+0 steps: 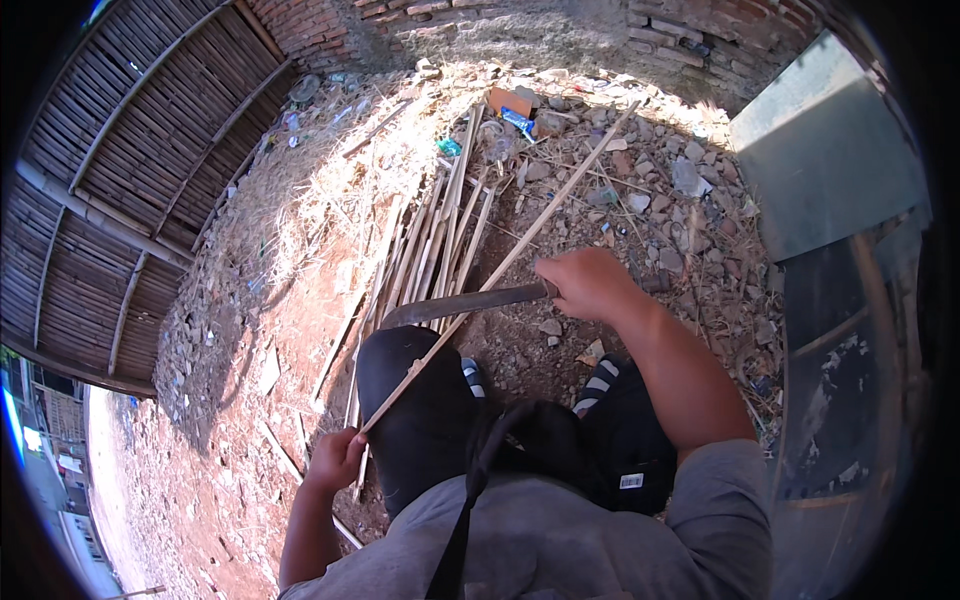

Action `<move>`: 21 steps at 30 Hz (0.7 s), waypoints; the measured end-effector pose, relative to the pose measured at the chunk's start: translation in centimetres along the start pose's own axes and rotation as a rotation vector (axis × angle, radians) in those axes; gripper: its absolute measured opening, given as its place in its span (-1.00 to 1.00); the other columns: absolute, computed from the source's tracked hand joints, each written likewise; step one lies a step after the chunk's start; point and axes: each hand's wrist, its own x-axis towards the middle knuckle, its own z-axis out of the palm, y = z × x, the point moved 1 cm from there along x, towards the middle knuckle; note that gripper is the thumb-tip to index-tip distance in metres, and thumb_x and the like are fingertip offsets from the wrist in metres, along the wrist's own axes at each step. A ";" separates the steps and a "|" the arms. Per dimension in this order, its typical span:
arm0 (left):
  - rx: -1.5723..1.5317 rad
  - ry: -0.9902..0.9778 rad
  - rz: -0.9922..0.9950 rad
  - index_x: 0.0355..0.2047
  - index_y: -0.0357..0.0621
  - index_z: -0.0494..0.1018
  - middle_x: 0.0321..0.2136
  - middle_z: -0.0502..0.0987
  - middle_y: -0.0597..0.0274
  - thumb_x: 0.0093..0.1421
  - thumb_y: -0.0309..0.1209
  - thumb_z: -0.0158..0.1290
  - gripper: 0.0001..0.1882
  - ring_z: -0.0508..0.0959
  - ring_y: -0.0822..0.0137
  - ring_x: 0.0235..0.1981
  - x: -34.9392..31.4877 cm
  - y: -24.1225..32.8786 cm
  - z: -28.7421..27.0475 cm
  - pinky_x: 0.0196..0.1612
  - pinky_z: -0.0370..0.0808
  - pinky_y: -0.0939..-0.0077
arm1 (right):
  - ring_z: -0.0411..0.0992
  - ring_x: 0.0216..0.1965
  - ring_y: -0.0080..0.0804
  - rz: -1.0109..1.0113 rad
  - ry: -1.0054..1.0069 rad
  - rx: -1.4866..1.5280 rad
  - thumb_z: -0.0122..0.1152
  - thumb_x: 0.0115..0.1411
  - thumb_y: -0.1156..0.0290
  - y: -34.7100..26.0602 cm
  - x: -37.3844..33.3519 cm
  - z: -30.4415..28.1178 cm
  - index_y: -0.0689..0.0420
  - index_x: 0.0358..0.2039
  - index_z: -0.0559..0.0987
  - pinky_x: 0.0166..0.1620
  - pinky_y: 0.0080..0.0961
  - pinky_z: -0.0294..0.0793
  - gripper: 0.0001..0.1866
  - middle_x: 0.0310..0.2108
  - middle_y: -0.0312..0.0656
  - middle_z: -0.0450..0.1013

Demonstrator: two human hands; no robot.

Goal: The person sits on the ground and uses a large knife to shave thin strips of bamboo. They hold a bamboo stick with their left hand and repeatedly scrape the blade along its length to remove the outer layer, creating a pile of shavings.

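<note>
My left hand [337, 460] is closed around the near end of a long bamboo strip [530, 236]. The strip slants up and right, across my left thigh, to the rubble at the far side. In my right hand [590, 285] is the handle of a machete [465, 303], its dark blade pointing left across the strip with the tip above my left knee. Where the blade passes the strip, I cannot tell whether they touch. Beyond my left knee lies a pile of split bamboo strips [430, 245] on the ground.
A brick wall [560, 40] closes off the far side. At the left stands a bamboo slat panel [150, 130]; grey and dark sheets [810, 150] lean at the right. Stones and litter, including a blue wrapper [518, 122], cover the dirt ground. My knees are bent close by.
</note>
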 end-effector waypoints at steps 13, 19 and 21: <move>0.016 -0.014 -0.010 -0.53 -0.25 0.45 -0.64 0.46 -0.16 0.39 -0.17 -0.01 -0.57 0.54 -0.20 -0.52 0.2 0.3 -0.1 -0.44 0.44 0.08 | 0.56 -0.32 0.01 0.017 0.046 0.015 0.33 0.10 0.35 1.7 -0.3 -0.1 0.07 -0.27 0.53 -0.24 -0.04 0.51 -0.79 -0.43 -0.08 0.54; 0.088 0.031 0.019 -0.54 -0.22 0.44 -0.63 0.48 -0.14 0.36 -0.19 0.02 -0.60 0.54 -0.22 -0.54 0.0 0.0 0.3 -0.46 0.44 0.06 | 0.56 -0.33 0.03 0.410 0.226 0.180 0.33 0.05 0.37 7.9 -0.8 0.0 0.07 -0.33 0.55 -0.25 -0.02 0.51 -0.82 -0.46 -0.05 0.52; 0.114 0.047 0.045 -0.53 -0.22 0.44 -0.64 0.48 -0.13 0.36 -0.18 0.02 -0.60 0.54 -0.22 -0.54 0.3 0.4 0.0 -0.46 0.44 0.05 | 0.56 -0.33 0.04 0.521 0.296 0.217 0.33 0.05 0.37 9.1 -1.0 0.0 0.08 -0.30 0.57 -0.25 -0.03 0.52 -0.81 -0.46 -0.03 0.52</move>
